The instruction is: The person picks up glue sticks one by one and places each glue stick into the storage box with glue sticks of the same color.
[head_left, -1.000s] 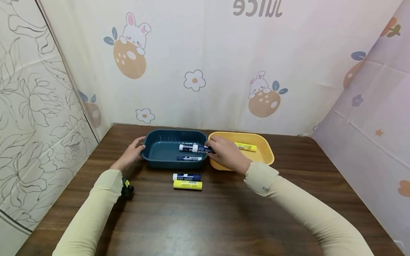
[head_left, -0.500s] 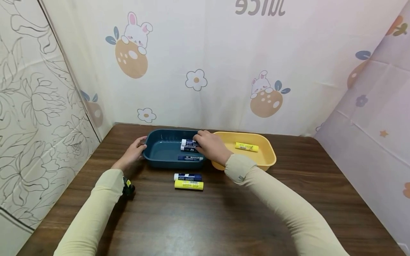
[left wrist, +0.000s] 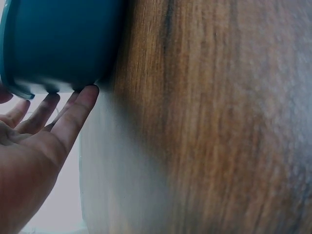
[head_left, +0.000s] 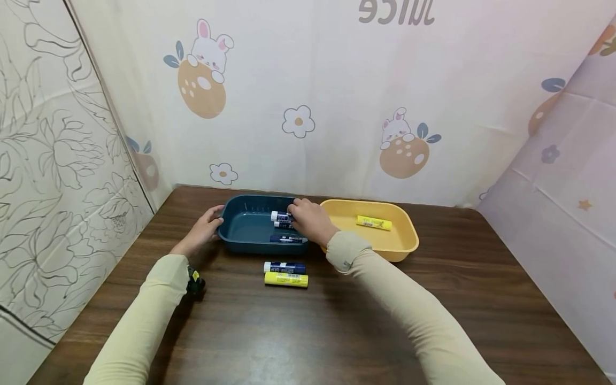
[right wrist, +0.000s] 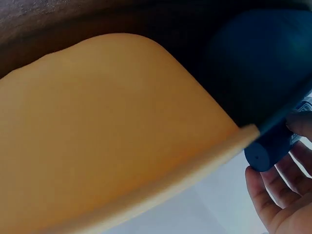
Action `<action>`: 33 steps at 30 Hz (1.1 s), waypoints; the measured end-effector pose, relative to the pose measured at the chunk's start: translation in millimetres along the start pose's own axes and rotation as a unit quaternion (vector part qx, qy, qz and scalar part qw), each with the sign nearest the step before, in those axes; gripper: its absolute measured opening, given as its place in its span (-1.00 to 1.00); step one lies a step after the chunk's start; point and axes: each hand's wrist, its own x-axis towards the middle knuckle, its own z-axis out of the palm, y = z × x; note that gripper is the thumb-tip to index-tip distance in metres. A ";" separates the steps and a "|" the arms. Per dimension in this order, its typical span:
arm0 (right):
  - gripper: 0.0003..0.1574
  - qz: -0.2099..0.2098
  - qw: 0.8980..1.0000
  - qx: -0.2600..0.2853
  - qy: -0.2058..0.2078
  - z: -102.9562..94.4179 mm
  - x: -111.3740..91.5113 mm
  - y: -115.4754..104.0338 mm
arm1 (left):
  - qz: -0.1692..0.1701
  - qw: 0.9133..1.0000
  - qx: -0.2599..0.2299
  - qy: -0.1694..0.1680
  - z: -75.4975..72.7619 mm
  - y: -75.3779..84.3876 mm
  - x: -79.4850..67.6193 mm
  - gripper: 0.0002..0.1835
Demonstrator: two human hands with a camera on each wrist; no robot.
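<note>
The right hand has its thumb and fingers round a blue tube at the right end of the blue tray, and we think a slanted release could set it rolling into the blue tubes lying inside. We see the left hand gripping the tray's left end; if that grip slackened, a knock from the right hand could push the tray askew.
</note>
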 end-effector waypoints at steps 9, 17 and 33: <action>-0.67 0.005 1.000 -0.008 -0.008 13.7 2.4 -0.7 | -0.007 1.000 -0.005 0.000 0.7 0.5 1.1 -0.43; -0.69 0.011 1.000 -0.020 -0.021 27.3 5.7 -1.7 | -0.002 1.000 -0.010 0.000 2.1 0.5 -1.1 -0.43; -0.73 0.033 0.996 -0.006 -0.082 26.6 12.2 -5.1 | -0.007 1.000 -0.014 -0.004 1.9 3.3 -2.8 -0.42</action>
